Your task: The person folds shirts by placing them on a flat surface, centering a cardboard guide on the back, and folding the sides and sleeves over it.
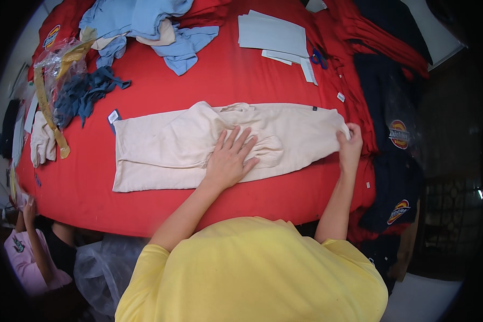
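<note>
A cream cloth garment lies folded lengthwise across the red-covered table, rumpled near its middle. Spread flat on that rumpled part is my left hand, its fingers apart and pressing down. My right hand pinches the garment's narrow right end between thumb and fingers. A dark blue tag with a white label sticks out at the garment's upper left corner. Whether the garment is a top or trousers, I cannot tell from the folds.
Light blue garments are heaped at the back left, near dark blue cloth and a yellow tape. White papers and blue-handled scissors lie at the back right. Another person is at the lower left.
</note>
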### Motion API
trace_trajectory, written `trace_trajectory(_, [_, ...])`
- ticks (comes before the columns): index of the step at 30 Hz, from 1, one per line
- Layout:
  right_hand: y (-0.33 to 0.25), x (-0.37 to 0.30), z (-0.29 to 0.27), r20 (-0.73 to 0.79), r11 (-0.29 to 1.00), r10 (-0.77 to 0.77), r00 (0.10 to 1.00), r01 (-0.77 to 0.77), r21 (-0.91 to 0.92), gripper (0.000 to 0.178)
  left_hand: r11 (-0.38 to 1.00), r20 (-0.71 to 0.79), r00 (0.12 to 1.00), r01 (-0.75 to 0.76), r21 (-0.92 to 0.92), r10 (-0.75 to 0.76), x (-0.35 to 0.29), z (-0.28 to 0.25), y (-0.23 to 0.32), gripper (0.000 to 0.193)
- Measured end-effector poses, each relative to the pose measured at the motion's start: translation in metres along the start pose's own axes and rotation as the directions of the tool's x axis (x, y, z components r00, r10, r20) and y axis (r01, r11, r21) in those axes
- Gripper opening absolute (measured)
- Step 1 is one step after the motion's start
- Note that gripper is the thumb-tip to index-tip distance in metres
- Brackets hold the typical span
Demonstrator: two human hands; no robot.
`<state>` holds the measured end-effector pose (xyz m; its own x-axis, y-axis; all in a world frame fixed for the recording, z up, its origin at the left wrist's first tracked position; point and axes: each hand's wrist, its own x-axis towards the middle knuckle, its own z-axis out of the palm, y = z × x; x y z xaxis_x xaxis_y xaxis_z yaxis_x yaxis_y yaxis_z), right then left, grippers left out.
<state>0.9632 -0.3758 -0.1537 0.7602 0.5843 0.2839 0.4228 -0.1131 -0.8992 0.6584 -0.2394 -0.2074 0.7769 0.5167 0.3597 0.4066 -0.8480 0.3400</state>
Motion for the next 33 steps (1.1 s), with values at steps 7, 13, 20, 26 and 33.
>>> trace_trajectory(7, [-0.069,-0.124,0.152,0.72,0.878,-0.244,0.65,0.463,-0.12,0.036,0.626,-0.255,0.882,0.056,-0.778,-0.397,-0.006,0.004,-0.026,0.043])
trace_trajectory(13, [-0.066,-0.127,0.144,0.708,0.977,-0.183,0.682,0.209,0.05,0.029,0.501,-0.151,0.85,0.147,-0.853,-0.505,-0.006,0.0,-0.029,0.044])
trace_trajectory(20, [-0.016,-0.053,0.091,0.339,0.967,-0.099,0.936,0.17,-0.187,0.022,0.823,-0.193,0.921,0.191,-0.535,-0.338,-0.001,-0.019,-0.009,0.048])
trace_trajectory(26, [0.002,-0.041,0.106,0.412,0.96,-0.115,0.904,0.207,-0.187,0.019,0.923,-0.028,0.976,0.194,-0.333,-0.215,-0.002,-0.029,-0.017,0.049])
trace_trajectory(33, [-0.01,-0.031,0.107,0.434,0.972,-0.04,0.9,0.135,-0.191,0.011,0.997,-0.135,0.99,0.037,-0.061,-0.045,0.023,-0.05,-0.004,0.041])
